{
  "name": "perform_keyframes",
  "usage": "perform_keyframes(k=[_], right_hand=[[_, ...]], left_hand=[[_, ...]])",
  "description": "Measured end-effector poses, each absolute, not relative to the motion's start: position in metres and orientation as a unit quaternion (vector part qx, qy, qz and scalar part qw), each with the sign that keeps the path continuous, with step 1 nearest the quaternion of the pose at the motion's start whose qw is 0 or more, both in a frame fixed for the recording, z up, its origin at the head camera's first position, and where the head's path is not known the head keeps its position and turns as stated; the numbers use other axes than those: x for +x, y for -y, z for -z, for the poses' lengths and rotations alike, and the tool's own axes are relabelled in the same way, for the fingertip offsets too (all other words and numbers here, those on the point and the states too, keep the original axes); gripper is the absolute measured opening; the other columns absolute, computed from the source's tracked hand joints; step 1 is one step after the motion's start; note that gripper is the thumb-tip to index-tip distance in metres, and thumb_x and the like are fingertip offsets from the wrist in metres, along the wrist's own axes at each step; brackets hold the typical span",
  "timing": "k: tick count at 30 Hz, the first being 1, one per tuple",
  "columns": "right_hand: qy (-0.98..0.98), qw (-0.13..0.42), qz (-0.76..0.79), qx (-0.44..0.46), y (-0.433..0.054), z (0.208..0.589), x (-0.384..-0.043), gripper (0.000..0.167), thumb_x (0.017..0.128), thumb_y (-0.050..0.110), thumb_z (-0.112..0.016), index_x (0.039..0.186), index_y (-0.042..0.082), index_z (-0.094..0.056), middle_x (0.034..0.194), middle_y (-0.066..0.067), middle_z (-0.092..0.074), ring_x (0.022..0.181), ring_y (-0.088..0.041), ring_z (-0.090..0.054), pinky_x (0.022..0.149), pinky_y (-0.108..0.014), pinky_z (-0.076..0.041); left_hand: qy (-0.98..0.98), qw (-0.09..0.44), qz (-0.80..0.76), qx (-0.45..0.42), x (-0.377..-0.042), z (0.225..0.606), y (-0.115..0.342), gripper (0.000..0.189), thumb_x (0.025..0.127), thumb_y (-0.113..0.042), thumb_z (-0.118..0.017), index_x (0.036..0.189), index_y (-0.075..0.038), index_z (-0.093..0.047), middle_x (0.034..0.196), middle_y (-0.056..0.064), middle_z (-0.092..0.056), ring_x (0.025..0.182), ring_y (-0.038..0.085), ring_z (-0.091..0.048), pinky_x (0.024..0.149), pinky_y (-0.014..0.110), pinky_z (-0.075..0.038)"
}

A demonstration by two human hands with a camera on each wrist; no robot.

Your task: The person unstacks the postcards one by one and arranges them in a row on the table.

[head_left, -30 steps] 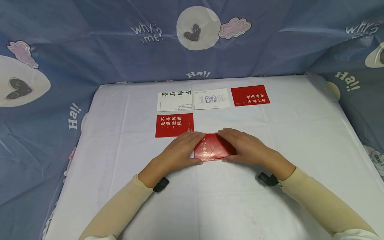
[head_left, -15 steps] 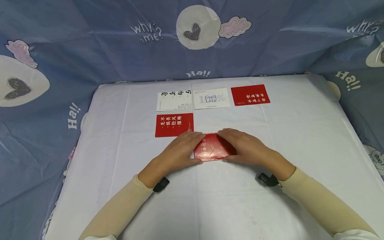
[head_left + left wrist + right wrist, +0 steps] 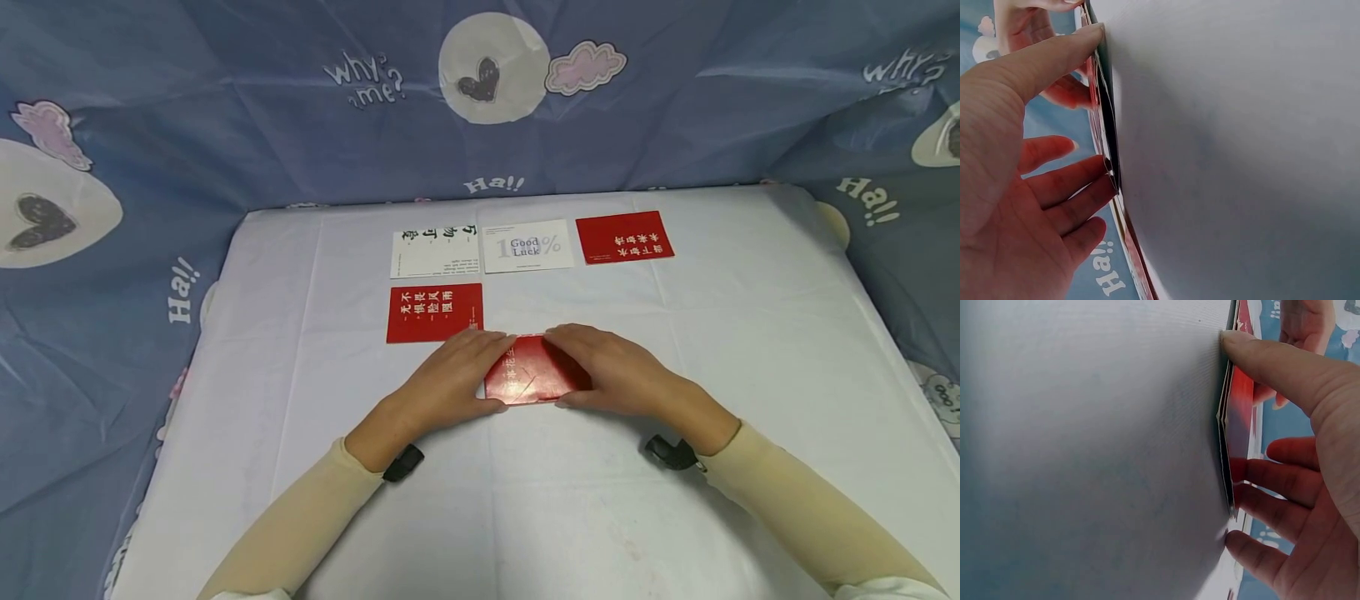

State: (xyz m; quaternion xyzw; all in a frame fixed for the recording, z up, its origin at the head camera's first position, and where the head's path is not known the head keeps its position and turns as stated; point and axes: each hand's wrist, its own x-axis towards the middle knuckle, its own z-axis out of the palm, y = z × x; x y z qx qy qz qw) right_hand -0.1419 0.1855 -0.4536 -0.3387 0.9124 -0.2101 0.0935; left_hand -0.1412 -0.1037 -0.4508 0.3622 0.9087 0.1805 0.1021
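In the head view a glossy red card (image 3: pixel 532 375) with pale characters lies between both hands at the middle of the white table. My left hand (image 3: pixel 450 379) grips its left end, thumb at the near edge and fingers at the far edge. My right hand (image 3: pixel 622 371) holds the right end the same way. The right wrist view shows more than one thin layer along the bent edge of the card (image 3: pixel 1241 412), with the thumb (image 3: pixel 1291 372) on it. From the left wrist the card (image 3: pixel 1107 119) appears almost edge-on, with a dark gap between layers.
Behind the hands lies another red card (image 3: pixel 435 312). Farther back are a white card with green characters (image 3: pixel 435 252), a white "Good Luck" card (image 3: pixel 528 247) and a red card (image 3: pixel 625 237). A blue patterned cloth (image 3: pixel 300 150) rises around the white table (image 3: pixel 300 400).
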Motion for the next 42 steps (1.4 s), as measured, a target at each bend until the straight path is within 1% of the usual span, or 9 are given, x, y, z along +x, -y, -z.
perform_keyframes(k=[9,12,16,23,28,34,42], right_hand=[[-0.912,0.092,0.212,-0.340,-0.1860,0.4544,-0.1390,0.091,0.079,0.042,-0.091,0.153,0.007,-0.050,0.150,-0.010,-0.056,0.140,-0.030,-0.050,0.113,-0.050,-0.046],[-0.911,0.092,0.211,-0.341,-0.1865,0.4551,-0.1378,0.091,0.080,0.043,-0.091,0.153,0.007,-0.050,0.150,-0.009,-0.056,0.140,-0.030,-0.050,0.113,-0.050,-0.046],[-0.911,0.090,0.210,-0.343,-0.1872,0.4554,-0.1360,0.091,0.079,0.042,-0.092,0.152,0.007,-0.051,0.149,-0.009,-0.056,0.139,-0.030,-0.051,0.113,-0.049,-0.046],[-0.909,0.090,0.212,-0.346,-0.1877,0.4549,-0.1344,0.090,0.080,0.041,-0.092,0.152,0.007,-0.051,0.149,-0.009,-0.057,0.139,-0.030,-0.052,0.113,-0.049,-0.046],[-0.908,0.088,0.216,-0.347,-0.1892,0.4548,-0.1339,0.089,0.082,0.042,-0.089,0.153,0.006,-0.050,0.150,-0.008,-0.056,0.140,-0.029,-0.051,0.114,-0.049,-0.044],[-0.908,0.088,0.219,-0.347,-0.1906,0.4552,-0.1336,0.090,0.082,0.042,-0.089,0.154,0.006,-0.049,0.152,-0.009,-0.055,0.142,-0.029,-0.049,0.115,-0.049,-0.044],[-0.907,0.094,0.222,-0.346,-0.1924,0.4533,-0.1334,0.093,0.081,0.043,-0.090,0.156,0.008,-0.046,0.155,-0.009,-0.052,0.145,-0.030,-0.046,0.116,-0.050,-0.042]], left_hand=[[-0.909,0.099,-0.183,0.362,-0.1385,0.4511,0.1038,0.095,0.081,-0.039,-0.091,0.158,-0.010,-0.044,0.153,0.005,-0.052,0.144,0.023,-0.044,0.127,0.040,-0.023],[-0.908,0.100,-0.186,0.362,-0.1371,0.4512,0.1037,0.096,0.080,-0.039,-0.091,0.158,-0.010,-0.044,0.153,0.004,-0.052,0.143,0.022,-0.044,0.126,0.040,-0.024],[-0.906,0.102,-0.193,0.364,-0.1354,0.4507,0.1034,0.095,0.081,-0.038,-0.091,0.158,-0.010,-0.044,0.153,0.004,-0.053,0.143,0.022,-0.045,0.126,0.041,-0.024],[-0.905,0.104,-0.198,0.363,-0.1349,0.4510,0.1048,0.095,0.081,-0.038,-0.091,0.158,-0.011,-0.044,0.153,0.003,-0.053,0.143,0.021,-0.044,0.127,0.040,-0.022],[-0.902,0.101,-0.198,0.371,-0.1354,0.4520,0.1051,0.095,0.081,-0.039,-0.091,0.158,-0.010,-0.043,0.153,0.003,-0.052,0.144,0.021,-0.044,0.126,0.039,-0.023],[-0.902,0.096,-0.196,0.371,-0.1353,0.4529,0.1047,0.095,0.080,-0.038,-0.092,0.158,-0.010,-0.044,0.153,0.003,-0.053,0.143,0.021,-0.045,0.126,0.039,-0.023],[-0.904,0.095,-0.195,0.369,-0.1354,0.4507,0.1052,0.094,0.082,-0.038,-0.090,0.159,-0.011,-0.043,0.155,0.004,-0.051,0.145,0.021,-0.043,0.127,0.039,-0.021]])
